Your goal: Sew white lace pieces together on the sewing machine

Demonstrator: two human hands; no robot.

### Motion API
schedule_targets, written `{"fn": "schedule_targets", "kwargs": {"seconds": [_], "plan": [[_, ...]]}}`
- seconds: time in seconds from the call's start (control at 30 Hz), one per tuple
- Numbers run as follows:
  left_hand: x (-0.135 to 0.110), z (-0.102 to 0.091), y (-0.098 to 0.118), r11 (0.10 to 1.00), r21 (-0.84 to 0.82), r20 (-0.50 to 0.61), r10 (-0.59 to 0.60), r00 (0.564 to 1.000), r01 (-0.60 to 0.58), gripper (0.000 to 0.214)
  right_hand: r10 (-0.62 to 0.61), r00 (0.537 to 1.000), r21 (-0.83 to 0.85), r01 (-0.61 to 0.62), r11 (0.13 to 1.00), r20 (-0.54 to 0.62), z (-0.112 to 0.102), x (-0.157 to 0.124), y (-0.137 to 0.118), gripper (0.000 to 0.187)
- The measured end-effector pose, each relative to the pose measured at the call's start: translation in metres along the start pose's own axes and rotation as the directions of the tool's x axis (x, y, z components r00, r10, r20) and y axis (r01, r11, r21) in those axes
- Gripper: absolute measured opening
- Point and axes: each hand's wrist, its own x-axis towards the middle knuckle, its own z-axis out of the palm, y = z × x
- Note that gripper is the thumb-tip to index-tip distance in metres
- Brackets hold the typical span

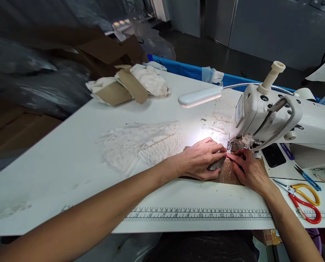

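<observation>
My left hand (203, 158) lies beside the sewing machine's needle area, fingers stretched toward the presser foot (229, 146) and thumb apart. A shiny grey surface (216, 165) shows between that thumb and index finger. My right hand (250, 171) is on the other side, fingers bent inward and closed at the tips; what they hold is too small to make out. A tiny red spot shows where the fingertips of both hands nearly meet. Below them is a brown, marked surface (228, 174). White lace (215, 133) lies under the lamp's light just behind my left hand.
The white sewing machine (261, 112) stands at right, with a lamp (200, 97) over the table (77, 145). More lace (151, 143) lies left of it. Scissors (304, 200), blue thread snips (307, 177) and a black phone (274, 155) lie right. Lace bundles (148, 80) sit behind.
</observation>
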Motion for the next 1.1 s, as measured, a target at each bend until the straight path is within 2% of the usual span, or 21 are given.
{"fn": "schedule_targets", "kwargs": {"seconds": [0.2, 0.37, 0.53, 0.67, 0.8, 0.93, 1.1], "plan": [[0.003, -0.002, -0.001, 0.999, 0.020, 0.062, -0.044, 0.997, 0.043, 0.036, 0.018, 1.000, 0.019, -0.018, 1.000, -0.001, 0.004, 0.001, 0.000, 0.039], [0.004, -0.003, -0.003, 0.998, 0.038, 0.085, -0.062, 0.994, 0.059, 0.040, 0.036, 0.999, 0.176, -0.037, 0.984, 0.006, -0.004, -0.001, 0.000, 0.038], [0.007, -0.004, -0.004, 0.996, 0.062, 0.099, -0.073, 0.992, 0.067, 0.044, 0.109, 0.990, 0.437, -0.135, 0.889, 0.084, -0.023, 0.001, 0.006, 0.038], [0.008, -0.005, -0.004, 0.995, 0.074, 0.097, -0.067, 0.993, 0.060, 0.043, 0.212, 0.974, 0.560, -0.222, 0.798, 0.084, -0.022, 0.008, 0.016, 0.049], [0.008, -0.005, -0.003, 0.996, 0.078, 0.080, -0.055, 0.995, 0.049, 0.043, 0.250, 0.968, 0.516, -0.203, 0.832, -0.023, -0.016, 0.012, 0.017, 0.051], [0.007, -0.003, -0.004, 0.993, 0.098, 0.079, -0.069, 0.994, 0.062, 0.045, 0.185, 0.983, 0.445, -0.161, 0.881, -0.013, -0.016, 0.006, 0.013, 0.041], [0.004, 0.005, -0.005, 0.990, 0.104, 0.039, -0.096, 0.995, 0.092, 0.044, 0.189, 0.980, 0.332, -0.159, 0.930, -0.059, -0.012, -0.011, 0.008, 0.040]]}}
